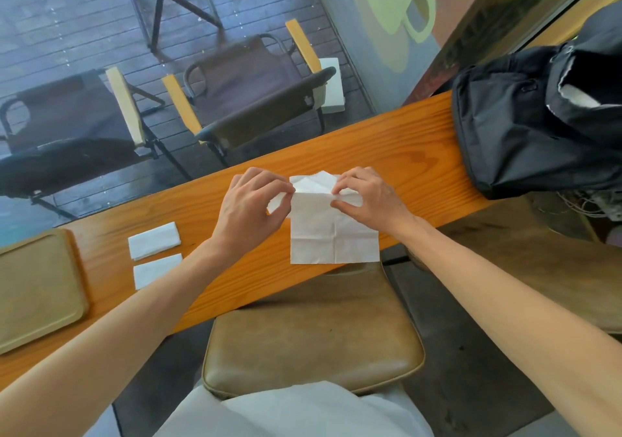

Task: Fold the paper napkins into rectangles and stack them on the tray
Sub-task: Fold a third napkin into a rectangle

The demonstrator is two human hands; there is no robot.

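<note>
A white paper napkin [331,234] lies partly unfolded on the orange wooden counter [397,147], its near edge hanging over the counter's front. My left hand [250,206] pinches its upper left corner and my right hand [367,197] pinches its upper right part, where the far flap is raised. Two folded rectangular napkins [154,240] [157,270] rest side by side on the counter to the left. A tan wooden tray [37,288] with nothing on it sits at the far left.
A black backpack [535,123] occupies the counter's right end. A brown leather stool [313,332] stands under the counter in front of me. Beyond a window, folding chairs [242,93] stand on a dark deck.
</note>
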